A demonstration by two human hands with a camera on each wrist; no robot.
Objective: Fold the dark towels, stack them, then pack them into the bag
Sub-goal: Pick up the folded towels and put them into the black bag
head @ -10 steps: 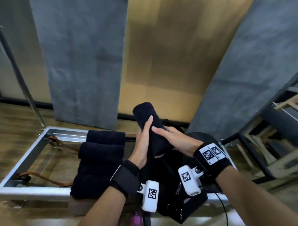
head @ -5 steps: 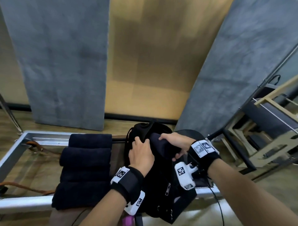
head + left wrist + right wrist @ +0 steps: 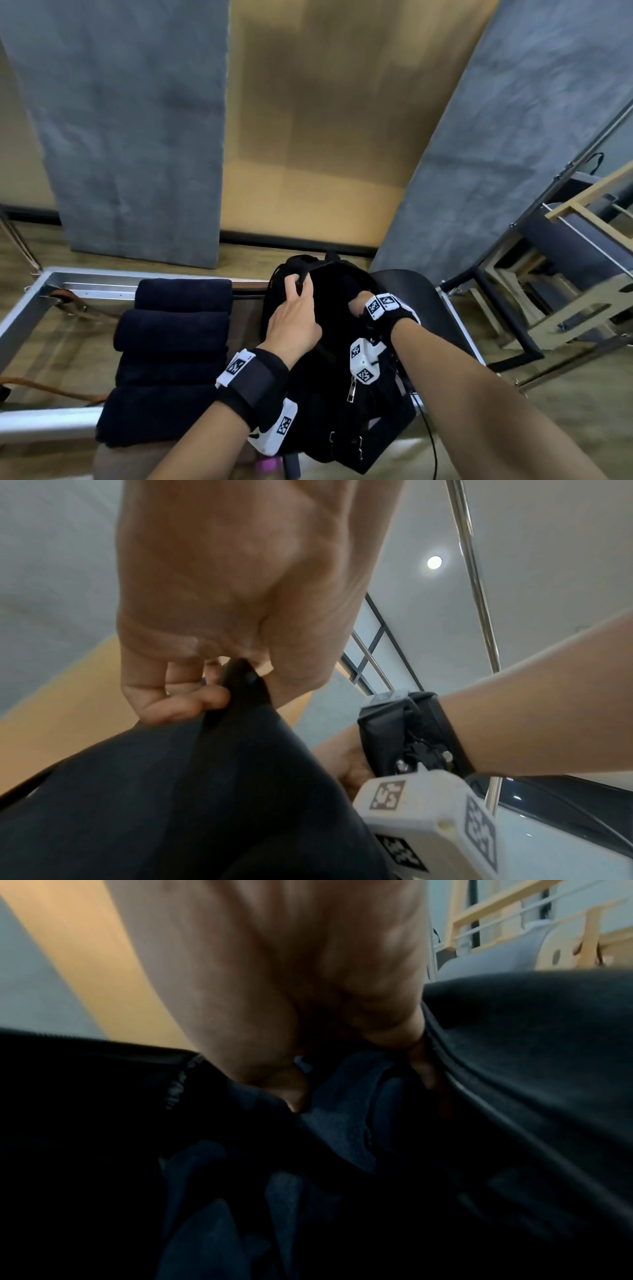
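Observation:
A black backpack (image 3: 329, 377) stands open at the top in front of me. My left hand (image 3: 296, 291) grips its upper rim; the left wrist view shows the fingers (image 3: 192, 699) pinching the black edge of the bag (image 3: 171, 791). My right hand (image 3: 358, 303) reaches down into the opening, its fingers hidden in the head view. In the right wrist view that hand (image 3: 359, 1085) holds a dark blue towel (image 3: 342, 1129) inside the bag (image 3: 531, 1056), thumb on one side and fingers on the other. Several folded dark towels (image 3: 171, 342) lie stacked to the left of the bag.
The towels and bag rest on a metal frame (image 3: 51, 291) with a brown strap (image 3: 51, 392) across it. A black round pad (image 3: 421, 308) sits behind the bag. Wooden and metal equipment (image 3: 565, 274) stands at the right, grey panels (image 3: 137, 137) behind.
The towel held upright above the bag has gone down into the opening with my right hand. My left hand left the towel and took hold of the bag's rim.

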